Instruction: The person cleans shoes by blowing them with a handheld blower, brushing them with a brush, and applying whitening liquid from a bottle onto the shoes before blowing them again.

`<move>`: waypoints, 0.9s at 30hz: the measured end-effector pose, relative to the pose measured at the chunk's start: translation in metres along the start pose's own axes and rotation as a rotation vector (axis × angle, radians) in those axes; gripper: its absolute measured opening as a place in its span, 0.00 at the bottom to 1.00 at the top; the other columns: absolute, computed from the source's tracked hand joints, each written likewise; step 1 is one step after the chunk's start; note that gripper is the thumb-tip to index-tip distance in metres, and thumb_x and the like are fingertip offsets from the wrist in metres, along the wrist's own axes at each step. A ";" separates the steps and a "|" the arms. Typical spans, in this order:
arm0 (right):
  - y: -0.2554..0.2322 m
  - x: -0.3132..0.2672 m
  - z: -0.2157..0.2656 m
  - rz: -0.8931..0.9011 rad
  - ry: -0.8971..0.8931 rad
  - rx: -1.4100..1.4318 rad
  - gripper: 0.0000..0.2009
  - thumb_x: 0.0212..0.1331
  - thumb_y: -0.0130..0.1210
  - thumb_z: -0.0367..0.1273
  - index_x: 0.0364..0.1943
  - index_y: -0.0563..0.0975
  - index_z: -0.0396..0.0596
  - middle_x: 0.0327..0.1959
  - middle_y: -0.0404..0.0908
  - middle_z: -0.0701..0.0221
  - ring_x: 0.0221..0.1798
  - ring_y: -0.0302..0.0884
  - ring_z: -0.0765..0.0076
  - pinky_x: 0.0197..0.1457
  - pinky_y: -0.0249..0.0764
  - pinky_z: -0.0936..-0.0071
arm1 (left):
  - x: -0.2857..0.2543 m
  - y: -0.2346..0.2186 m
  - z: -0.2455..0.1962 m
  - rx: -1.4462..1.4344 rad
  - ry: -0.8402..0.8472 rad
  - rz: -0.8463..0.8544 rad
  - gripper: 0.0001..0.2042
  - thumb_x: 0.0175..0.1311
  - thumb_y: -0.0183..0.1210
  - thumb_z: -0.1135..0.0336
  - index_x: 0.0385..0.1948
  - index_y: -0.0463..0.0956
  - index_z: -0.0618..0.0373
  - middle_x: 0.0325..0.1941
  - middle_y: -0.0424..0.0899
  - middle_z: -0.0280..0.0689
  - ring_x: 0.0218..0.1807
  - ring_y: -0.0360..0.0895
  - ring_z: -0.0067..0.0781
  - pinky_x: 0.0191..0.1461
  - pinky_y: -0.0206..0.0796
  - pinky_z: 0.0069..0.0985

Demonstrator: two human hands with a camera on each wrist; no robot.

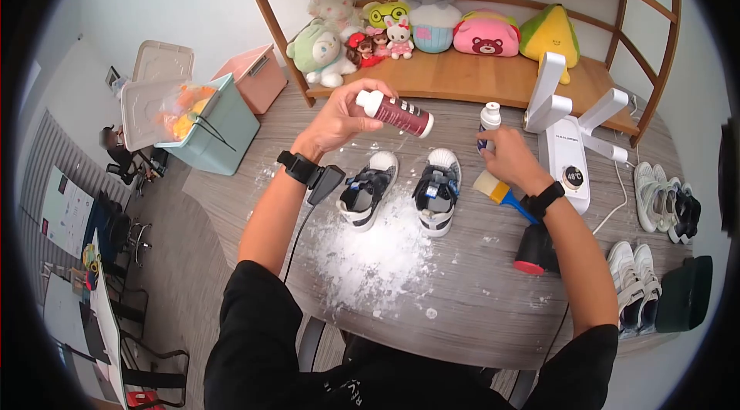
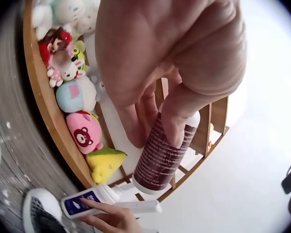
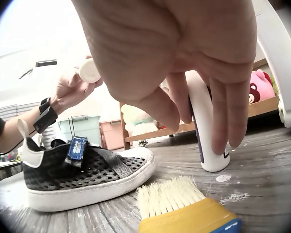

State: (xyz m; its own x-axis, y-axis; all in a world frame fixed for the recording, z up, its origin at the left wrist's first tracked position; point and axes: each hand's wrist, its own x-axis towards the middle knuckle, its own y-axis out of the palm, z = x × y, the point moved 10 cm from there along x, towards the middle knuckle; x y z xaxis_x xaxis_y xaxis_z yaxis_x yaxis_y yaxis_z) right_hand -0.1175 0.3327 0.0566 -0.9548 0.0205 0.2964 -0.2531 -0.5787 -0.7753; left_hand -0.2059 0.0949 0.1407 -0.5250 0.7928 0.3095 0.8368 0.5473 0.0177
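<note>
Wooden table (image 1: 462,310), left hand (image 1: 335,121) gripping maroon bottle (image 1: 397,112) — right hand (image 1: 505,156) clasping white bottle (image 1: 488,123)

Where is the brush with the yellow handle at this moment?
In the head view, the brush lies on the table, right of the two small shoes and just below the right hand.

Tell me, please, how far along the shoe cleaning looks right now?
White powder already lies around both black shoes. The left hand holds the maroon bottle tipped above them; the right hand grips the white bottle. The brush lies untouched, so brushing seems left.
</note>
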 end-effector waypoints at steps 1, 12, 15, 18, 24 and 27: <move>0.001 -0.001 0.000 -0.008 -0.026 -0.031 0.16 0.54 0.60 0.24 0.49 0.84 0.36 0.46 0.83 0.42 0.52 0.81 0.35 0.62 0.76 0.52 | -0.002 0.000 0.001 0.099 -0.002 0.029 0.24 0.51 0.73 0.81 0.52 0.77 0.55 0.59 0.77 0.39 0.60 0.76 0.30 0.70 0.68 0.31; 0.008 0.002 -0.009 0.069 0.061 -0.105 0.17 0.59 0.60 0.27 0.53 0.84 0.44 0.58 0.76 0.43 0.62 0.75 0.37 0.70 0.71 0.54 | -0.024 0.021 -0.010 0.198 -0.110 0.186 0.27 0.50 0.70 0.86 0.54 0.78 0.57 0.58 0.81 0.39 0.62 0.77 0.31 0.59 0.80 0.28; 0.000 -0.005 -0.003 0.087 0.074 -0.109 0.18 0.60 0.60 0.28 0.54 0.84 0.45 0.58 0.76 0.44 0.63 0.74 0.36 0.71 0.70 0.54 | -0.026 0.022 -0.015 0.248 -0.133 0.210 0.30 0.49 0.69 0.88 0.58 0.76 0.57 0.58 0.82 0.38 0.62 0.77 0.30 0.61 0.79 0.29; -0.017 -0.019 0.009 0.089 0.105 -0.121 0.18 0.61 0.59 0.28 0.55 0.84 0.46 0.60 0.75 0.42 0.66 0.72 0.34 0.72 0.68 0.53 | -0.020 0.020 -0.015 0.290 -0.125 0.258 0.33 0.48 0.68 0.89 0.61 0.74 0.57 0.58 0.82 0.38 0.62 0.77 0.30 0.65 0.77 0.30; -0.086 -0.105 0.080 -0.127 -0.103 -0.095 0.16 0.62 0.59 0.26 0.54 0.84 0.43 0.66 0.73 0.42 0.69 0.71 0.34 0.70 0.68 0.55 | 0.037 -0.103 -0.005 0.993 0.029 -0.346 0.30 0.58 0.70 0.77 0.64 0.70 0.63 0.55 0.84 0.44 0.55 0.82 0.40 0.58 0.76 0.33; -0.119 -0.156 0.094 -0.255 -0.043 -0.070 0.15 0.61 0.59 0.24 0.53 0.84 0.42 0.65 0.76 0.46 0.62 0.79 0.41 0.65 0.73 0.57 | 0.057 -0.159 0.018 1.240 0.202 -0.650 0.33 0.56 0.74 0.69 0.64 0.68 0.64 0.51 0.85 0.50 0.52 0.84 0.48 0.56 0.75 0.38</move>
State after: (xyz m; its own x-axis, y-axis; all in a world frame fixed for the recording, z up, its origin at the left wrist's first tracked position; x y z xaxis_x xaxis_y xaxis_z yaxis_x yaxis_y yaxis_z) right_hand 0.0761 0.3220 0.1549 -0.8518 0.1232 0.5091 -0.4962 -0.5014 -0.7088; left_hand -0.3718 0.0577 0.1384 -0.6391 0.3185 0.7001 -0.2748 0.7556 -0.5946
